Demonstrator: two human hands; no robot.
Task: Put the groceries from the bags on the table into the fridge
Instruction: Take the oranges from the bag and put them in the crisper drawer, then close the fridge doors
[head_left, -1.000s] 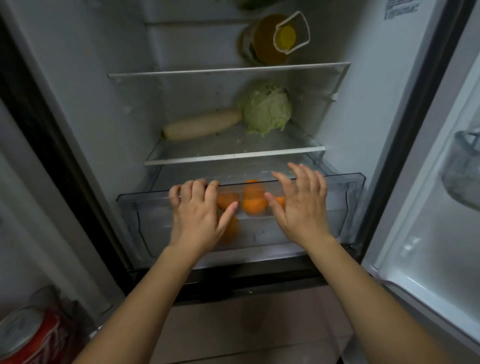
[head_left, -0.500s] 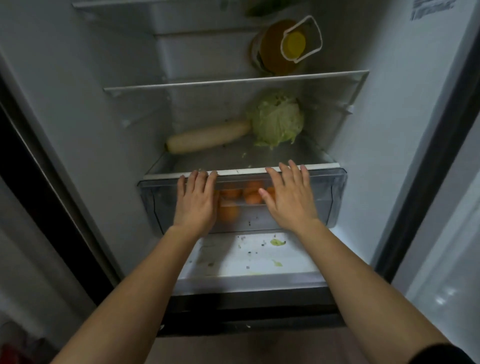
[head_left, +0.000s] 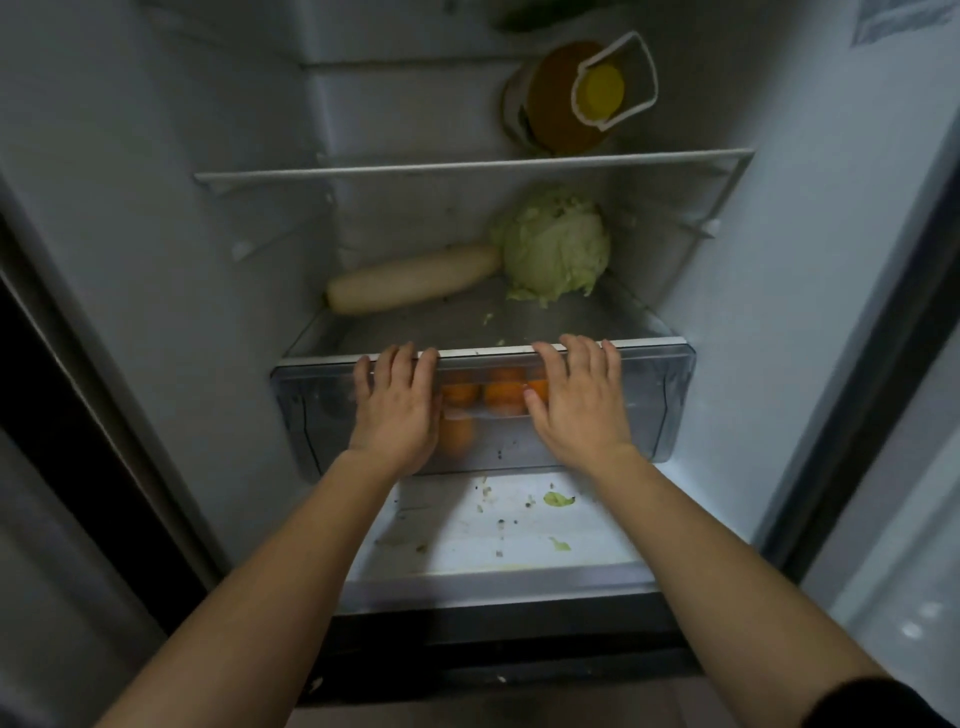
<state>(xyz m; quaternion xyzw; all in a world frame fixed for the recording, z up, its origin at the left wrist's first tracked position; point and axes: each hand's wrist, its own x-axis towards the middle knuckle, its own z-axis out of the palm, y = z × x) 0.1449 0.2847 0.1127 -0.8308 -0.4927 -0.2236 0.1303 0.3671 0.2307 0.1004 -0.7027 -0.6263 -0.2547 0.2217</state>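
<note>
Both the left hand (head_left: 397, 410) and right hand (head_left: 579, 402) lie flat and open-palmed against the clear plastic crisper drawer (head_left: 660, 405), gripping nothing. Round oranges (head_left: 501, 397) show through it. A smooth daikon (head_left: 415, 278) touches a crinkled cabbage (head_left: 556, 244) on the glass shelf (head_left: 519, 351) above.

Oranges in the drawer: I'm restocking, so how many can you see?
4: three oranges in a row between the hands, one lower by the left hand. More may be hidden.

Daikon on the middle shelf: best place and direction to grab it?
Grip the daikon around its mid-length, coming from the front, fingers wrapping over the top. It lies flat, slanted across the shelf. Its right end meets the cabbage; its left end is near the wall.
</note>
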